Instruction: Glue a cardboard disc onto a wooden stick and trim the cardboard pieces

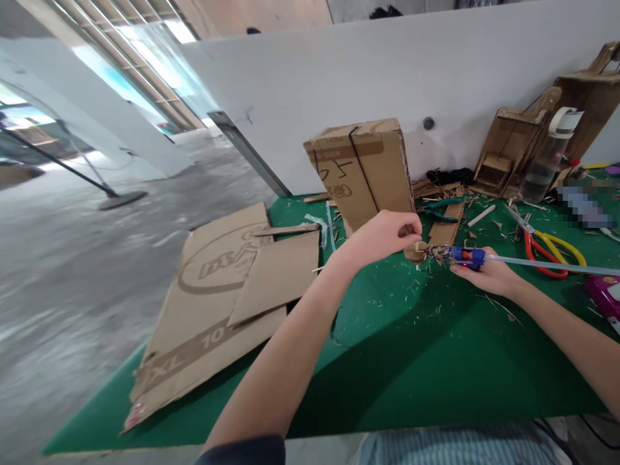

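My right hand is wrapped around a blue glue gun that points left. A long translucent glue stick runs out of its back end to the right. Brown shreds cling around the front of the gun. At its tip is a small rounded cardboard piece. The fingers of my left hand are pinched together at that piece's upper edge; their grip is partly hidden. Behind my left hand stands an upright cardboard box with a black cord around it.
Flat cardboard sheets lie left on the green table. Scissors with red and yellow handles, teal-handled pliers, a water bottle and a purple object are at the right. Cardboard constructions lean against the white partition.
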A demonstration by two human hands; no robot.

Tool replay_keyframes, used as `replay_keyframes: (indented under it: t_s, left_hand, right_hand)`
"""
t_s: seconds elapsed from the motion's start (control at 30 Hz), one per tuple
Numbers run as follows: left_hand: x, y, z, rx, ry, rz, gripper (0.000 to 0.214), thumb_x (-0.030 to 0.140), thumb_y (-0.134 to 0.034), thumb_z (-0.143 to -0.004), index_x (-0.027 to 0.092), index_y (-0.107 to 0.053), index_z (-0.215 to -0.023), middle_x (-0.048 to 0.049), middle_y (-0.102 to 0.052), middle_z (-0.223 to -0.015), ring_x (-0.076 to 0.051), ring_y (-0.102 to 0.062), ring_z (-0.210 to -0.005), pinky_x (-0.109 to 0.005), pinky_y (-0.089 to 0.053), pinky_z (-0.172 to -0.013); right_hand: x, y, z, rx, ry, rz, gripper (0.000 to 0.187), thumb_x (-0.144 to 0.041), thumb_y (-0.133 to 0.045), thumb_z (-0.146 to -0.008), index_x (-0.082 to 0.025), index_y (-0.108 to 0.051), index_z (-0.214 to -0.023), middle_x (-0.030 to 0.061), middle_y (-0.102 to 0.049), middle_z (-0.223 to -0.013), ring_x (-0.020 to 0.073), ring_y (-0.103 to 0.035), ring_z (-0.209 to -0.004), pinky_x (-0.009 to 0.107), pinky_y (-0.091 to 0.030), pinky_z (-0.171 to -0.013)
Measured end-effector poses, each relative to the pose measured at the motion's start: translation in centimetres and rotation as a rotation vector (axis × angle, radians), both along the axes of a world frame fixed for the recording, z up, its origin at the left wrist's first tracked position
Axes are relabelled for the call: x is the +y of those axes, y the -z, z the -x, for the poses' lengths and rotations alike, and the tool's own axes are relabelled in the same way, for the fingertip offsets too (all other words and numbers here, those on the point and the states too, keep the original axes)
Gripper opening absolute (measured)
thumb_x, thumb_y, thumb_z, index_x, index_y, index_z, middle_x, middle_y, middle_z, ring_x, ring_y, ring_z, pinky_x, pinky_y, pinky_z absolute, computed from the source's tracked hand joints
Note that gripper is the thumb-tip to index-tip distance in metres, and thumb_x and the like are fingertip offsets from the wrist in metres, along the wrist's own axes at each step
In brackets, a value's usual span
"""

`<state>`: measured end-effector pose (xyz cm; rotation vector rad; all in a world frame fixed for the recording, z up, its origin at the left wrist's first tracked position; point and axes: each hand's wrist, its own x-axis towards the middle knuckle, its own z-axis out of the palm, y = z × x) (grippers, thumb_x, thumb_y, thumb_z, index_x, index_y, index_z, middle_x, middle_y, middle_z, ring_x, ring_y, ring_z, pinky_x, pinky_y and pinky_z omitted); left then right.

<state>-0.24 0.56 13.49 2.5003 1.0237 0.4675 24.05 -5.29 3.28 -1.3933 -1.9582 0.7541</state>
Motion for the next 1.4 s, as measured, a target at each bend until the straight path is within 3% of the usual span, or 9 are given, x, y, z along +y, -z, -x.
replay_keyframes:
  t_s: [0.67, 1.1, 1.4]
  left_hand:
    - [0.19, 0.73, -0.04, -0.069, -0.035, 0.008, 0.009, 0.028, -0.057, -0.084, 0.021, -0.062, -0.086, -0.0013, -0.069, -0.081, -0.015, -0.064, -0.074, -0.028, -0.048, -0.067]
    - [0.11, 0.6, -0.08, -0.025, -0.045, -0.034, 0.013, 0.032, -0.056, -0.085, 0.021, -0.057, -0.079, -0.0007, -0.065, -0.073, -0.014, -0.059, -0.065, -0.027, -0.042, -0.058]
    - [0.2, 0.71, 0.01, -0.073, -0.035, 0.02, 0.008, 0.028, -0.058, -0.084, 0.02, -0.06, -0.087, -0.0021, -0.07, -0.082, -0.015, -0.065, -0.076, -0.028, -0.05, -0.068]
  right_hand:
    - [0.0, -0.26, 0.1, -0.005, 0.011, -0.019, 0.034, -0.051, -0.059, -0.08, -0.022, -0.058, -0.064, -0.0031, -0.049, -0.052, 0.0123, -0.045, -0.049, 0.027, -0.03, -0.047]
    - [-0.07, -0.27, 0.11, 0.0, 0.007, -0.042, 0.033, -0.05, -0.059, -0.08, -0.021, -0.058, -0.063, -0.0033, -0.049, -0.052, 0.0116, -0.044, -0.049, 0.026, -0.031, -0.047]
    - [0.12, -0.1, 0.04, -0.015, 0.004, -0.027, 0.033, -0.051, -0.059, -0.081, -0.021, -0.06, -0.065, -0.0029, -0.051, -0.054, 0.0127, -0.047, -0.051, 0.027, -0.033, -0.049]
